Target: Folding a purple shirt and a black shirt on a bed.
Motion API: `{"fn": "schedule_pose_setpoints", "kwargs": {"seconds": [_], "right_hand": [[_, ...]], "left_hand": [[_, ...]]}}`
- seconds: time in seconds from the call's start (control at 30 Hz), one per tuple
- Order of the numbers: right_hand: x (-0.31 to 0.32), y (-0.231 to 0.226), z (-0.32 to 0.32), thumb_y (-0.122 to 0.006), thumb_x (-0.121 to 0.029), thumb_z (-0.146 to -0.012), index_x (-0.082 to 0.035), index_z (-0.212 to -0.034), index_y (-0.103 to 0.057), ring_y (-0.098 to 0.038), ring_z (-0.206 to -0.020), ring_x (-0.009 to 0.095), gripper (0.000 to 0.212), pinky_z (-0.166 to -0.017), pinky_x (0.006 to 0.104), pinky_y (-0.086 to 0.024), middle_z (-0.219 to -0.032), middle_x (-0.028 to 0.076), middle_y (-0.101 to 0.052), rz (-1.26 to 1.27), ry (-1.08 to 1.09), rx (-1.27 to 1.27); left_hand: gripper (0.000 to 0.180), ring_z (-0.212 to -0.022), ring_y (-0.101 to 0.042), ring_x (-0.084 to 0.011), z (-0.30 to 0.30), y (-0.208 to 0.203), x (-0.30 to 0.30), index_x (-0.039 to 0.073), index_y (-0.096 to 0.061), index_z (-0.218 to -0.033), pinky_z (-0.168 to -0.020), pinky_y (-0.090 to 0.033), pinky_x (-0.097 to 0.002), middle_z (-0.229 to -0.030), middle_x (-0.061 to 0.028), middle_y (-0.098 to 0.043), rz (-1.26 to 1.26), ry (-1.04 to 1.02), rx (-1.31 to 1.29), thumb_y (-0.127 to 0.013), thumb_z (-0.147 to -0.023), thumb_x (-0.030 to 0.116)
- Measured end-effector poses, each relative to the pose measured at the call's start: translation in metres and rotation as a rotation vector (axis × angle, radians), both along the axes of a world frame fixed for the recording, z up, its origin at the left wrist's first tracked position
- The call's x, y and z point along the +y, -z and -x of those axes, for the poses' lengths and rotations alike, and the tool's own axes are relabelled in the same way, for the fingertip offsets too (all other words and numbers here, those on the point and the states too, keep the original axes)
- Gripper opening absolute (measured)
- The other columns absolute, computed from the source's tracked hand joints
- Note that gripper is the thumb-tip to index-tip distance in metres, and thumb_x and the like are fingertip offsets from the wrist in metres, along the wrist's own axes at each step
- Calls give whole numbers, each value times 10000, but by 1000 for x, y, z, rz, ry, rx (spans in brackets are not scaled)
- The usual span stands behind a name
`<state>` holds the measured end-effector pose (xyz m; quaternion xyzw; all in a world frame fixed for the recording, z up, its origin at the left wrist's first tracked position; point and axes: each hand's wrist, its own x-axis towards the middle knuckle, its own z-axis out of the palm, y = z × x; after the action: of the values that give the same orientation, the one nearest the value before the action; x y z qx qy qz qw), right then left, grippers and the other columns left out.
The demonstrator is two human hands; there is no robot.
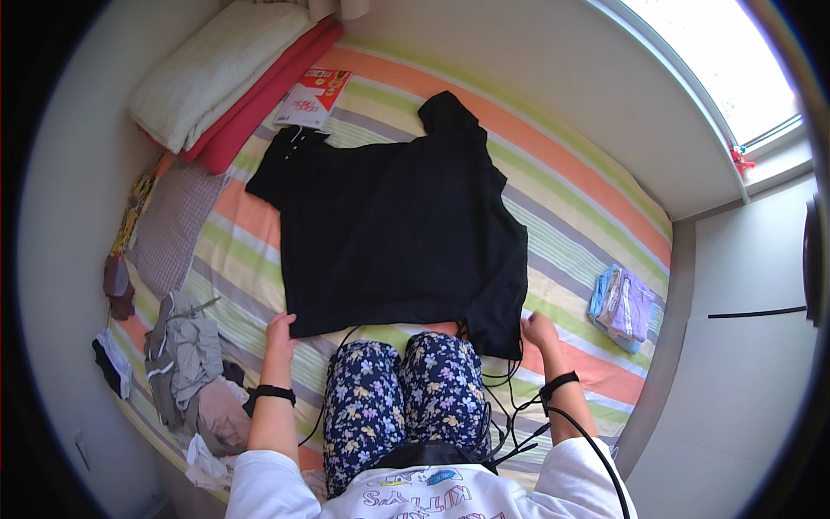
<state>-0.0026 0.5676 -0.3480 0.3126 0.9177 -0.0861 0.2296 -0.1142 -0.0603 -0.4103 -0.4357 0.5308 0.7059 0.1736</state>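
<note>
A black short-sleeved shirt (398,233) lies spread on the striped bed sheet in front of my knees, its hem toward me. Small pale dots show near its far left sleeve. At the near left corner of the hem, my left hand (281,332) has its fingers closed on the cloth. My right hand (539,330) is curled at the near right edge of the shirt, its fingertips against the fabric and partly hidden. The right side of the shirt is rumpled, and its near right corner hangs lower than the left.
Folded white bedding (225,73) rests on red bedding (259,95) at the far left, beside a red-and-white packet (314,97). Grey clothes (186,350) lie in a heap on the left. A small folded stack (624,310) sits at right. Black cables (514,415) trail by my right thigh.
</note>
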Motion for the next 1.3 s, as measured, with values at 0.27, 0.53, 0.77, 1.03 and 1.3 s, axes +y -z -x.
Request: {"fn": "schedule_pose_setpoints", "kwargs": {"seconds": [0.27,0.53,0.77,1.03,1.3], "right_hand": [[31,9,153,-616,-247,-951,-39,-1054,-694,-660,-972,469,245,-832,532,-520,-986,278,-699,126,-43,651],[37,52,225,-628,-438,-963,-69,-1146,-704,-685,-1069,410,419,-918,470,-533,-1105,232,-729,148,165,583],[27,39,258,-637,-439,-978,-3,-1062,-668,-683,-907,298,446,-825,408,-521,-956,172,-723,330,74,501],[44,48,243,-600,-346,-1021,16,-1042,-545,-621,-816,450,367,-779,490,-494,-869,257,-646,11,104,644],[48,36,224,-644,-476,-974,29,-1073,-618,-671,-890,394,515,-823,447,-518,-953,237,-695,157,51,623]], "left_hand": [[429,-1202,-625,-282,65,12,-18,39,-542,-1402,-1068,-492,-433,-1305,-133,-658,-169,-17,84,-485,-988,136],[428,-1004,-706,-256,106,-7,-2,52,-622,-1326,-885,-579,-383,-1119,-100,-719,-98,129,-32,-420,-953,-5],[347,-882,-719,-259,133,-28,24,-26,-635,-1265,-767,-588,-373,-1055,-143,-725,168,165,21,-627,-925,39],[237,-839,-719,-229,129,-11,22,-57,-696,-1138,-744,-580,-366,-992,-133,-739,248,78,48,-627,-934,41],[260,-840,-718,-207,125,-22,19,-46,-696,-1160,-750,-576,-339,-979,-105,-743,200,123,101,-644,-954,104]]}}
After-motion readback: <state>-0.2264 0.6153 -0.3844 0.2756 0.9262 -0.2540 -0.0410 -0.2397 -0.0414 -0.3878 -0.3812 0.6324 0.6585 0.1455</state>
